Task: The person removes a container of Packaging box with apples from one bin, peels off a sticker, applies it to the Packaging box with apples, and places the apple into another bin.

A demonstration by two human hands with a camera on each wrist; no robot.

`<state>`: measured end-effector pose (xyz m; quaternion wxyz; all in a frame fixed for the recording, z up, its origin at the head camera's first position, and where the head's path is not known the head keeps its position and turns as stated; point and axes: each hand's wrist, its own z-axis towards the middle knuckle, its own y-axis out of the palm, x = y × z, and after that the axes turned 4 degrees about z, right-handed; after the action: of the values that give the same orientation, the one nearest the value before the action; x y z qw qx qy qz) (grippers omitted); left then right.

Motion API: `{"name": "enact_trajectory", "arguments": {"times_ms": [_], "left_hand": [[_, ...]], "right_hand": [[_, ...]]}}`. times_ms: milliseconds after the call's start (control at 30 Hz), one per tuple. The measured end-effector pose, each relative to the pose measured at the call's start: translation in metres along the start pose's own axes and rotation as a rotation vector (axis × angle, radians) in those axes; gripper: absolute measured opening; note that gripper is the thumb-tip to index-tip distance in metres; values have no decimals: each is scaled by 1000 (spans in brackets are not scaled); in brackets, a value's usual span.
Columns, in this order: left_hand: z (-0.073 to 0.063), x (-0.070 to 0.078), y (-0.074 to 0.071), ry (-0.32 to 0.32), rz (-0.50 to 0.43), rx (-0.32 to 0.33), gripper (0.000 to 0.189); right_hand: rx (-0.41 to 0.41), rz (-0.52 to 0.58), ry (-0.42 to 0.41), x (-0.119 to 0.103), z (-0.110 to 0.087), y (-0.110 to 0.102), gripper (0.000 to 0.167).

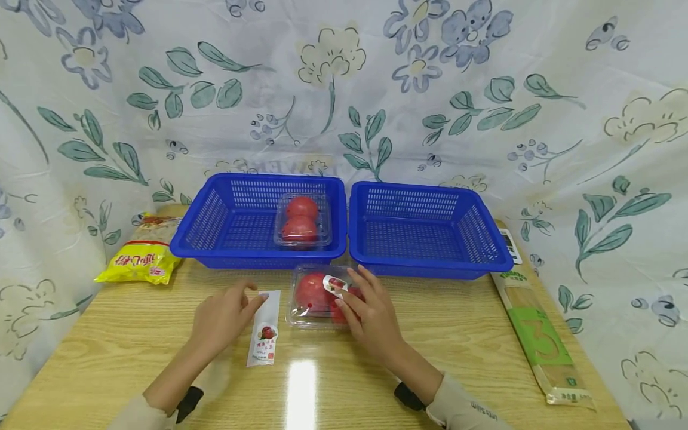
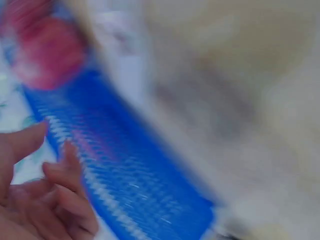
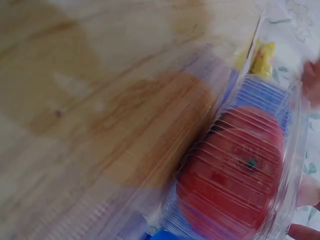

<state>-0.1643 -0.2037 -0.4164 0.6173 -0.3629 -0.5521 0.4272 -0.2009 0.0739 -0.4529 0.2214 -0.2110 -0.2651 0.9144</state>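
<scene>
My right hand (image 1: 373, 313) pinches a small white sticker label (image 1: 334, 284) printed with a red fruit, close over a clear plastic clamshell box (image 1: 301, 321). Inside that closed box are red round fruits (image 1: 312, 291); the right wrist view shows one fruit (image 3: 230, 185) large through the ribbed plastic. My left hand (image 1: 223, 313) holds nothing, its fingers loosely bent and its thumb tip at the top of a white label strip (image 1: 271, 313). The strip lies on the table left of the box, with a fruit picture and red print at its lower end. The left wrist view is blurred.
Two blue plastic baskets stand side by side at the back. The left basket (image 1: 258, 261) holds another clear box of red fruits (image 1: 301, 230); the right basket (image 1: 430, 270) stands beside it. A yellow food bag (image 1: 142, 257) lies far left, a long green-and-clear noodle pack (image 1: 537, 334) at the right edge.
</scene>
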Motion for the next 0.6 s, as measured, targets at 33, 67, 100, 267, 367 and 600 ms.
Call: {"name": "enact_trajectory", "arguments": {"times_ms": [33, 67, 100, 267, 367, 600], "left_hand": [[4, 8, -2, 49, -61, 40, 31], [10, 15, -2, 95, -123, 62, 27], [16, 23, 0, 138, -184, 69, 24], [45, 55, 16, 226, -407, -38, 25], [55, 62, 22, 205, -472, -89, 19], [61, 64, 22, 170, -617, -118, 17]], "right_hand": [[3, -5, -11, 0, 1, 0, 24], [8, -10, -24, -1, 1, 1, 26], [14, -16, -35, -1, 2, 2, 27], [31, -55, -78, -1, 5, 4, 33], [32, -71, -95, -1, 6, 6, 34], [23, 112, 47, -2, 5, 0, 27]]}}
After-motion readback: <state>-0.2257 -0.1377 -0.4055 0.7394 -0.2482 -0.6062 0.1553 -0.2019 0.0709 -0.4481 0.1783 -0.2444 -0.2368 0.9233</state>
